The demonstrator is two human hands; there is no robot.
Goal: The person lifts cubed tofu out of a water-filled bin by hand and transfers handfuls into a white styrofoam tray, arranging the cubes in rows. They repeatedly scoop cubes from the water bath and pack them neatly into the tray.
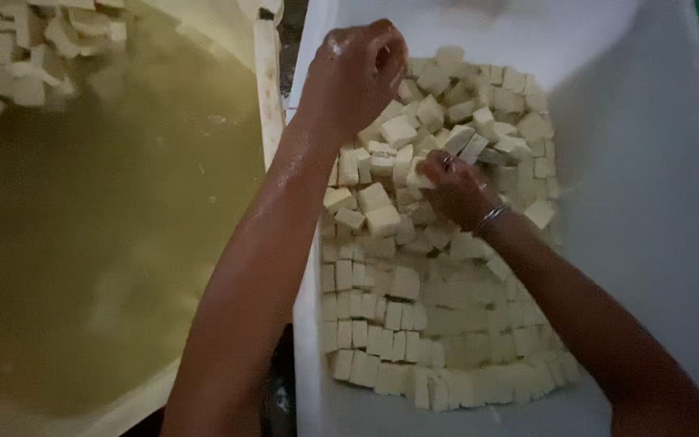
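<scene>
Right now the pale tofu cubes (414, 324) fill the left part of a white tub (649, 202), laid in neat rows at the near end and heaped loosely at the far end. Over the far heap, the left hand (353, 73) hangs with fingers curled downward onto the cubes; whether it grips any I cannot tell. Nearer and to the right, the right hand (455, 190), a bangle at its wrist, pinches one cube between closed fingers. Bare white floor lies open along the tub's right wall. Left of the tub's edge sits a vat of cloudy yellow liquid (115, 243) with more cubes floating at its far corner.

left hand (353, 77) fingertips hidden behind knuckles | tub (641, 202) cut off, perhaps rectangular
</scene>
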